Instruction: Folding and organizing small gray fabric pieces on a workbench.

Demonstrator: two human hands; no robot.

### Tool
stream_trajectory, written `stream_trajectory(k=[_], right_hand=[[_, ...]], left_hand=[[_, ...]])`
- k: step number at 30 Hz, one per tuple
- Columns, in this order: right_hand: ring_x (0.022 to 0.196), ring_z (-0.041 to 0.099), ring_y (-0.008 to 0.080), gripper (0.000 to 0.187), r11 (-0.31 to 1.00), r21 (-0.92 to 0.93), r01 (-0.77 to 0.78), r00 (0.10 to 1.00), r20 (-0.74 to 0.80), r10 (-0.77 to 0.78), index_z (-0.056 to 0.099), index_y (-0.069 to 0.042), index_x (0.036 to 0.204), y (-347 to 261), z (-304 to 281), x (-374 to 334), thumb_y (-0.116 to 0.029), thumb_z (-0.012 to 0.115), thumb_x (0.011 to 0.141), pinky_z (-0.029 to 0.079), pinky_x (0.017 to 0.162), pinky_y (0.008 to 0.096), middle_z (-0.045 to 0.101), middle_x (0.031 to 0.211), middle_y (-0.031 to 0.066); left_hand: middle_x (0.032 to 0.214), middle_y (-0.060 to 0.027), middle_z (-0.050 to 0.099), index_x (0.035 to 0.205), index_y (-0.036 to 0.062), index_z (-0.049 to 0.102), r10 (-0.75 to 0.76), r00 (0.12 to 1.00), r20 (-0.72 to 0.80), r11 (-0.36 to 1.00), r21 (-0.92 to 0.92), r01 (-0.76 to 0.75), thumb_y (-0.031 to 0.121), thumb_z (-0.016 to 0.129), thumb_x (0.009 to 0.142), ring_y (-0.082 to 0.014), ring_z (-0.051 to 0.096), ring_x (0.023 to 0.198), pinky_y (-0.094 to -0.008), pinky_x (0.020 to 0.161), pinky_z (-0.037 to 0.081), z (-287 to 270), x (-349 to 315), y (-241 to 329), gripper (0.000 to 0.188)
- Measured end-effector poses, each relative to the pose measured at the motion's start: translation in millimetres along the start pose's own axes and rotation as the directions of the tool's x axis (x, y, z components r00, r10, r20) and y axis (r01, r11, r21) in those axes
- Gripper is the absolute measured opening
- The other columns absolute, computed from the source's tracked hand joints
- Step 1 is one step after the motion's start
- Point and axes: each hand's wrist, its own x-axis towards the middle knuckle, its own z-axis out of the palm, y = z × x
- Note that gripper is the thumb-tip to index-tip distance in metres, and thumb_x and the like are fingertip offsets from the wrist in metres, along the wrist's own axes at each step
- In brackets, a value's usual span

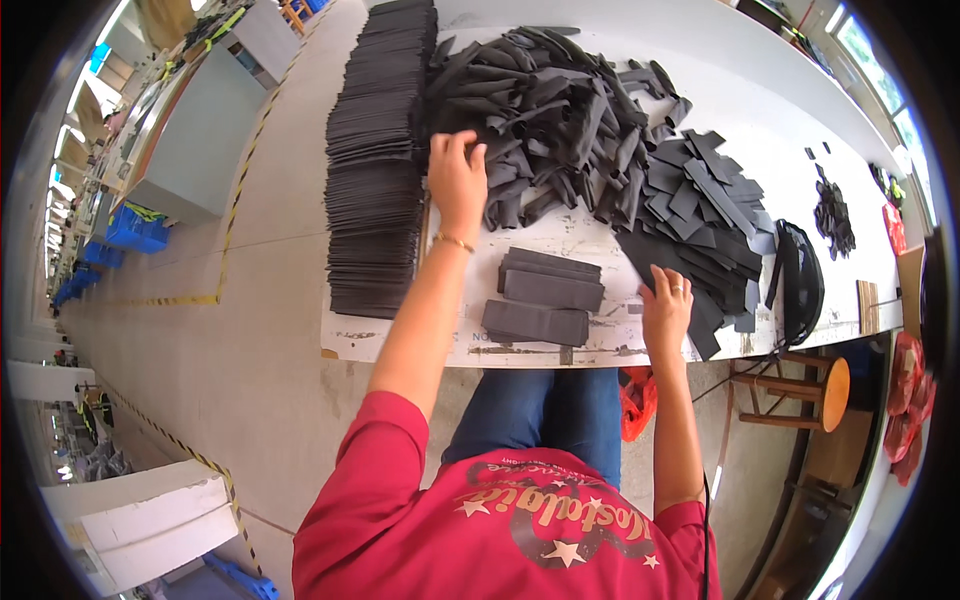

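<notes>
My left hand [459,188] reaches over the table between the tall stack of black flat pieces [372,170] and the heap of black tube-like rolled pieces [560,100]. Its fingers are bent but apart, and nothing shows in them. At the near edge of the loose pile of flat black strips [705,195], my right hand [667,312] has thumb and forefinger closed at the end of a black strip [638,255]. Two small neat bundles of black strips, a far one [553,290] and a near one [537,323], lie between my forearms.
The white table [610,345] has a worn front edge close to my body. To the right are a black pouch-like item [798,285], small black pieces [833,215] and a wooden stool [835,393]. A red bag [637,402] hangs below the table.
</notes>
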Motion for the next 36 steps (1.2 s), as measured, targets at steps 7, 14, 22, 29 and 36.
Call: stream_trajectory(k=[7,14,22,29,36], right_hand=[[0.096,0.054,0.0295,0.020,0.972,-0.201,0.123,0.979,0.183,-0.086,0.059,0.000,0.096,-2,23,-8,-0.016,0.061,0.084,0.046,0.081,0.0376,0.056,0.097,0.0133],[0.091,0.055,0.0359,0.030,1.000,0.013,0.019,1.000,-0.022,-0.019,0.058,-0.003,0.106,10,-3,-24,0.000,0.060,0.075,0.047,0.079,0.0457,0.057,0.092,0.0187],[0.073,0.058,0.0235,0.067,0.689,0.620,-0.375,0.927,0.271,0.261,0.035,-0.013,0.141,-15,-63,-15,0.009,0.047,0.079,0.049,0.074,0.0339,0.056,0.081,0.0167],[0.096,0.058,0.0367,0.045,0.806,0.561,-0.190,0.968,0.244,0.058,0.044,-0.008,0.130,-72,-87,-38,-0.021,0.064,0.092,0.045,0.085,0.0415,0.056,0.106,0.0226],[0.100,0.051,0.0403,0.051,0.823,0.564,-0.072,0.979,0.199,-0.051,0.043,-0.006,0.130,-98,-98,-59,-0.030,0.064,0.091,0.042,0.087,0.0461,0.049,0.108,0.0232]], left_hand=[[0.090,-0.0100,0.062,0.087,0.0071,0.071,0.234,0.951,0.204,0.957,0.125,-0.262,0.018,0.072,0.083,-0.0317,0.058,0.088,-0.0395,0.078,0.048,-15,17,-2,0.012],[0.071,-0.0133,0.065,0.101,0.0024,0.050,-0.409,0.760,0.506,0.522,-0.553,0.649,0.033,0.048,0.102,-0.0178,0.062,0.051,-0.0307,0.046,0.047,-59,-33,63,0.031],[0.095,-0.0155,0.064,0.110,0.0005,0.058,-0.336,0.354,0.873,-0.403,-0.473,0.783,0.046,0.051,0.098,-0.0195,0.062,0.077,-0.0286,0.063,0.052,-58,-103,52,0.047],[0.099,-0.0086,0.061,0.121,0.0047,0.055,-0.283,0.296,0.912,-0.461,-0.400,0.792,0.024,0.063,0.095,-0.0250,0.063,0.094,-0.0358,0.079,0.056,-77,-125,86,0.034],[0.103,-0.0113,0.061,0.116,0.0006,0.056,-0.328,0.313,0.891,-0.437,-0.437,0.787,0.010,0.067,0.090,-0.0297,0.064,0.100,-0.0416,0.089,0.057,-75,-144,72,0.030]])
